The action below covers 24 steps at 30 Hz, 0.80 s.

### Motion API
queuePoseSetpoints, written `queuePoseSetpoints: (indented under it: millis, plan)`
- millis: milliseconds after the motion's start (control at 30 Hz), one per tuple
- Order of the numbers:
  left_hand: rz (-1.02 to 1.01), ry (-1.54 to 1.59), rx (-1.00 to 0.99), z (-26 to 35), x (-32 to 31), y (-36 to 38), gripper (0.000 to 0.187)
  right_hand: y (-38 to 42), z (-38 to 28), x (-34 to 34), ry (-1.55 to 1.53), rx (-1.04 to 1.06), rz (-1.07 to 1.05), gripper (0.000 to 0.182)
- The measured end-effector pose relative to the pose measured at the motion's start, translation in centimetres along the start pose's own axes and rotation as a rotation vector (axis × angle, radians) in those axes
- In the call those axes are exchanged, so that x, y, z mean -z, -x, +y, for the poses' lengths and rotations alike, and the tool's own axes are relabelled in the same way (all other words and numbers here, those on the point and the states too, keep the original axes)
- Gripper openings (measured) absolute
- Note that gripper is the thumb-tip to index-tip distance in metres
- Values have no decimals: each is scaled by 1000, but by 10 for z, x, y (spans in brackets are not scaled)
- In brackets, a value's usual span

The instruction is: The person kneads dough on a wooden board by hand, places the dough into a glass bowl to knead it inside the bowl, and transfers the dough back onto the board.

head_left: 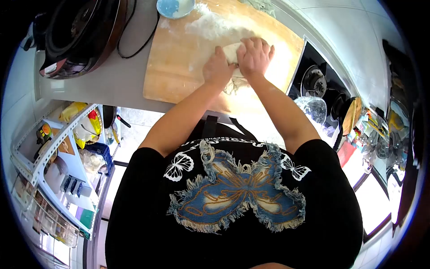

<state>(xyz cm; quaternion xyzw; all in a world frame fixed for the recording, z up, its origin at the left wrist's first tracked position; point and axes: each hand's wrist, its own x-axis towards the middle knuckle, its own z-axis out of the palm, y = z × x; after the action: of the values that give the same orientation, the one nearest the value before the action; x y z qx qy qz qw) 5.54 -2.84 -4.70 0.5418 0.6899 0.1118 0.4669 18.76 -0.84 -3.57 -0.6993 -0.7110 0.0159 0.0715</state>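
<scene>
Pale dough (231,52) lies on a floured wooden board (172,76), partly hidden under both hands. My left hand (218,69) grips its left side, with the thumb reaching inward toward the other hand. Over the right part of the dough, my right hand (254,57) presses with its fingers curled around the far side. A rough, loose-looking piece of dough (235,85) shows just nearer to me, between my wrists. White flour (210,22) is scattered across the far part of the board.
A blue bowl (174,8) sits at the board's far left edge. Left of it stand a dark appliance (85,40) and its black cord (152,36). A gas stove (316,80) and a clear bowl (311,109) are to the right. A packed shelf (67,139) stands lower left.
</scene>
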Motion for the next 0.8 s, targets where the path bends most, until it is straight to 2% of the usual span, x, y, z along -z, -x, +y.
queuePoseSetpoints:
  millis: [67, 167, 200, 267, 333, 400, 467, 500, 533, 567, 600, 633, 667, 733, 767, 800]
  plan:
    - [-26, -49, 35, 9, 15, -24, 64, -27, -4, -14, 34, -9, 44, 30]
    - [-23, -113, 40, 14, 21, -55, 59, -62, -7, -33, 133, -115, -13, 32]
    - [28, -169, 7, 15, 21, -65, 55, -75, -6, -40, 128, -112, -8, 32]
    - [86, -219, -22, 15, 22, -87, 52, -93, -9, -42, 5, -264, -125, 32]
    - [-17, -239, -23, 25, 31, -97, 40, -92, -4, -38, 45, -209, -76, 37]
    - [-3, -231, -49, 49, 43, -71, 33, -98, -11, -2, -119, -148, -332, 37]
    - [62, -322, -183, 62, 39, -33, 24, -125, 47, -42, -1041, -551, -444, 45]
    - [118, -405, -287, 68, 32, -7, 21, -116, 46, -15, -935, -668, -482, 52]
    - [236, -407, -348, 67, 15, 16, 24, -99, 44, -3, -934, -663, -477, 52]
    - [353, -410, -408, 63, 0, 42, 29, -78, 41, 5, -677, -668, -449, 48]
    - [258, -456, -461, 62, 4, 72, 47, -53, 35, 22, -499, -598, -432, 44]
    - [128, -328, -463, 62, 18, 99, 68, -27, 28, 40, -317, -536, -410, 40]
    - [132, -328, -467, 57, 18, 104, 68, -5, 20, 61, -219, -407, -395, 38]
    - [211, -171, -311, 36, 1, 105, 87, 39, 49, 29, -134, -76, -109, 29]
    - [146, -166, -290, 17, -11, 89, 98, 54, 42, 31, -87, -24, 24, 28]
    - [148, -162, -282, 13, -11, 85, 98, 70, 33, 33, -42, 31, 152, 28]
